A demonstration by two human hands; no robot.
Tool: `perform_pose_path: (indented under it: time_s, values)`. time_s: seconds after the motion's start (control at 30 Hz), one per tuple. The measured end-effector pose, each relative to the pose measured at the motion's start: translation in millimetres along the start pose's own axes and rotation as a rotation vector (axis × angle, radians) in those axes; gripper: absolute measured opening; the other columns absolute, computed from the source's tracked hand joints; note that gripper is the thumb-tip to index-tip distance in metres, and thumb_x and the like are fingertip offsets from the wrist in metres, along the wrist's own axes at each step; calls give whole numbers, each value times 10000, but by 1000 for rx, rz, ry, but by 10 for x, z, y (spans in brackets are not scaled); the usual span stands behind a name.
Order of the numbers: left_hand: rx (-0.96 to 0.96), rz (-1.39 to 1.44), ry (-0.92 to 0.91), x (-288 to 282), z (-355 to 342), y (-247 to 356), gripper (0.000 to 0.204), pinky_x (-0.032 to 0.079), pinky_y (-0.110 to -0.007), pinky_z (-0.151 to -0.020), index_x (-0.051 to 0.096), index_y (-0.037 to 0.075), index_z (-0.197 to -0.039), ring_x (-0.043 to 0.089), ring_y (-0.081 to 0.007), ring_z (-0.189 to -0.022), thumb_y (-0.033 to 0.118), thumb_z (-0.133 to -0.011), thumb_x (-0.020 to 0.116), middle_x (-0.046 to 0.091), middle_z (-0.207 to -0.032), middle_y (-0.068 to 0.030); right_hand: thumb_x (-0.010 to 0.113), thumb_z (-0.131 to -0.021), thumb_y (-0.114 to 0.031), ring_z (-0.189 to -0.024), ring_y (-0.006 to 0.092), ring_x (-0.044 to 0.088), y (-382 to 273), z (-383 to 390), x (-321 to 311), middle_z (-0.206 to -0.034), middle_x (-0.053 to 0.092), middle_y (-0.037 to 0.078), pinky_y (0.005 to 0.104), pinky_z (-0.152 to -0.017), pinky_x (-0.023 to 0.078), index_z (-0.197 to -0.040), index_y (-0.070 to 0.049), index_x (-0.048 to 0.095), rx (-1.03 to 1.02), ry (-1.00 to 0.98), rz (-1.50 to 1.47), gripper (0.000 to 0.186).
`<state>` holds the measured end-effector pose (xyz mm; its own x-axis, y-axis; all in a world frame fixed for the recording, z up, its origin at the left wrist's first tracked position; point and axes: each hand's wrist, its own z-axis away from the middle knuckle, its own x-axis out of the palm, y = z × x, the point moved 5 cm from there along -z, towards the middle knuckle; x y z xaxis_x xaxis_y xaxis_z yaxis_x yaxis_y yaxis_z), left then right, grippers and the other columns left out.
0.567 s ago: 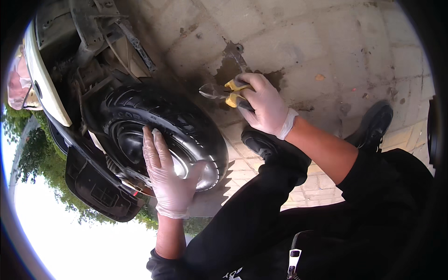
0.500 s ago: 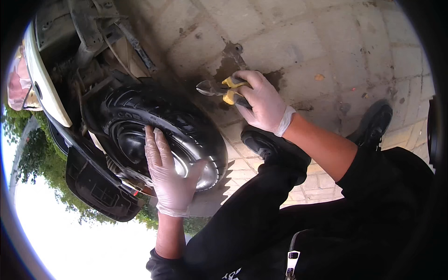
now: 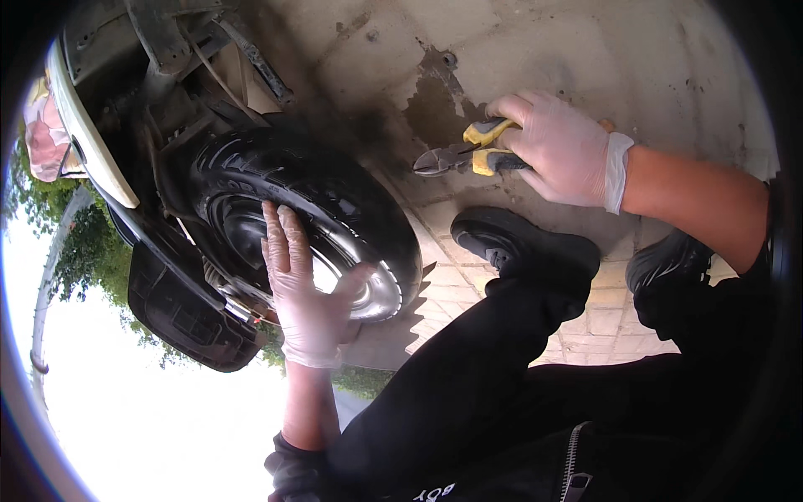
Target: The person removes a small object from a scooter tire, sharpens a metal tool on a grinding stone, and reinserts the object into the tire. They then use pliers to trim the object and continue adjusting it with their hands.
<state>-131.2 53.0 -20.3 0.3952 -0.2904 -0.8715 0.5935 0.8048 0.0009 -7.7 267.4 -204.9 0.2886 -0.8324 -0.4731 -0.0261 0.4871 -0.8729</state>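
Observation:
My gloved left hand [image 3: 303,289] lies on the wheel with its fingers stretched out, over the rim and the tyre's sidewall. The wheel has a black tyre [image 3: 368,213] with tread blocks and a dark, shiny metal rim [image 3: 238,224]. In my gloved right hand [image 3: 565,151] is a pair of diagonal cutting pliers [image 3: 493,146] with yellow and black handles. The pliers' jaws point left toward the tyre, apart from it, over the paving.
The vehicle's underside with metal frame parts [image 3: 159,50] is at the upper left, beside a white body panel [image 3: 92,125]. A black plastic part [image 3: 188,322] hangs below. Stone paving [image 3: 577,42] has a dark wet stain [image 3: 435,100]. My black shoes [image 3: 510,238] stand on it.
My right hand has moved to the right with the pliers, away from the tyre. My left hand stays on the wheel. The whole view has shifted a little.

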Motion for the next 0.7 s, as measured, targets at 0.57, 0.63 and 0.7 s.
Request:
perform_pose_path:
  time_s: [0.57, 0.63, 0.7]
  values:
    - [-38, -18, -64, -64, -32, 54, 1159, 311, -443, -1178, 253, 72, -1581, 280, -407, -1490, 376, -673, 906, 213, -1636, -230, 637, -770, -113, -1057, 275, 564, -167, -268, -13, -1099, 590, 129, 396, -924, 482, -873, -1, 731, -2, 126, -40, 179]
    - [-43, -29, -74, -63, -27, 58, 1162, 313, -445, -1176, 250, 65, -1581, 275, -420, -1489, 368, -673, 909, 217, -1635, -231, 637, -767, -117, -1048, 271, 563, -174, -319, -20, -1084, 584, 123, 396, -920, 482, -868, -5, 730, -20, 163, -37, 177]
    - [-27, -44, -77, -68, -23, 59, 1163, 311, -445, -1178, 248, 59, -1580, 274, -420, -1489, 357, -673, 912, 219, -1633, -234, 635, -766, -120, -1044, 268, 560, -157, -375, 1, -1073, 579, 117, 393, -918, 481, -860, -10, 730, -24, 174, -38, 173]
